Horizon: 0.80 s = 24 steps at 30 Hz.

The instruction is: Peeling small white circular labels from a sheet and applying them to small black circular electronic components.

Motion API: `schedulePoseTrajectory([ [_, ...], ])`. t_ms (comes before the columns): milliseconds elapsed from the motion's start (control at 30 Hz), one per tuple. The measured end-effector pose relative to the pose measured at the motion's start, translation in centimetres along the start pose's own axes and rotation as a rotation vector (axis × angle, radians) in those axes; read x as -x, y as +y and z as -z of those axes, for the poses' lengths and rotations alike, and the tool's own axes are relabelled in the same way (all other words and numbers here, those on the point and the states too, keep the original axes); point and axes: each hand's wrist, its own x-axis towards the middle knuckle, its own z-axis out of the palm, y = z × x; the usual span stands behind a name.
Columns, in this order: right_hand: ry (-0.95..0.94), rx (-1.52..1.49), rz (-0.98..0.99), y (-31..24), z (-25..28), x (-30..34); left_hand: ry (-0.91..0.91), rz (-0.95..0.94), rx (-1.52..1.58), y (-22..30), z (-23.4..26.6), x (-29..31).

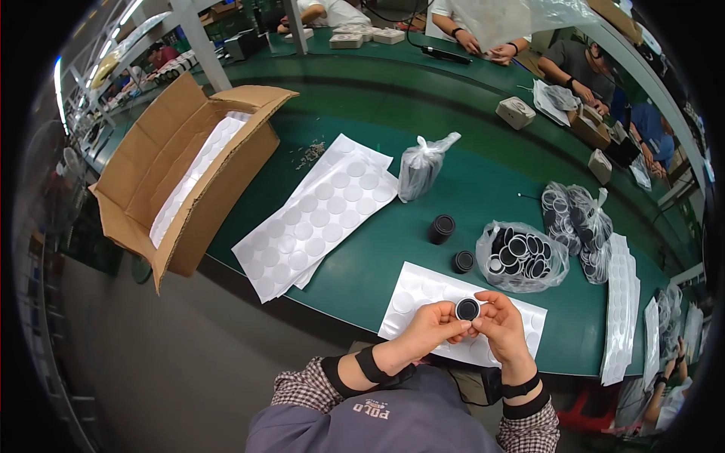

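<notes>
Between the fingertips of both hands is a small round black disc with a pale rim (467,309). My left hand (436,325) pinches it from the left, and my right hand (501,325) grips its right and lower edge. Under the hands lies a white sheet of round stickers (405,302). Just beyond the sheet stand a short stack of black discs (463,261) and a taller black stack (442,229). To their right, an open clear plastic bag (521,255) holds many loose black and white-rimmed rings.
Sticker sheets (317,215) lie at left, beside an open cardboard box (219,181). A tied plastic bag (424,167) stands behind the stacks. More filled bags (589,226) and sticker strips (621,309) are at right on the green table (347,283). Co-workers sit across.
</notes>
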Motion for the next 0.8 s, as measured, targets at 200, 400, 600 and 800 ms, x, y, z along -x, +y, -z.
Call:
schedulePoseTrajectory([
  [200, 0.065, 0.015, 0.067, 0.7, -0.1, 0.4, 0.026, -0.045, -0.136, -0.1, -0.5, 0.1],
  [400, 0.052, 0.023, 0.074, 0.7, 0.5, 0.4, 0.003, 0.042, -0.078, -0.2, -0.5, -0.4],
  [600, 0.048, -0.034, 0.064, 0.8, 0.5, -0.2, 0.075, 0.053, -0.07, 0.7, -0.1, 0.1],
  [800, 0.032, 0.07, 0.138, 0.5, 0.6, 0.1, 0.07, 0.042, -0.12, 0.3, -0.6, -0.3],
])
